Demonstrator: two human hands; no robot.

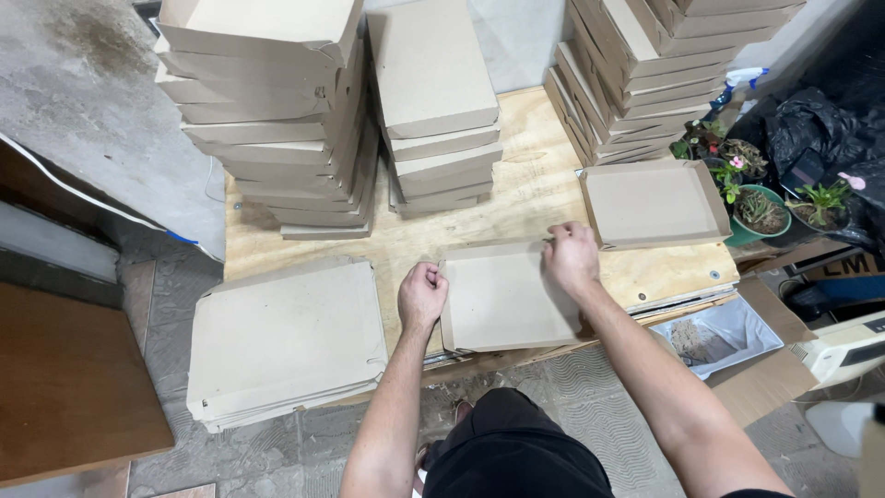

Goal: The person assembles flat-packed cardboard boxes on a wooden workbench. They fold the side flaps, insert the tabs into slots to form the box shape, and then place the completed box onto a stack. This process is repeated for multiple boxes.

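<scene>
A half-folded brown cardboard box (507,300) lies on the plywood table (535,198) in front of me. My left hand (421,295) pinches its left side flap. My right hand (572,258) grips the box's far right corner. Both hands touch the same box. An open cardboard tray (654,205) sits just right of my right hand.
A stack of flat cardboard blanks (286,337) lies at the table's left front. Tall stacks of folded boxes (277,111) stand behind, with more in the middle (433,101) and right (645,65). Potted plants (761,198) and a cardboard bin with a plastic bag (728,337) stand at right.
</scene>
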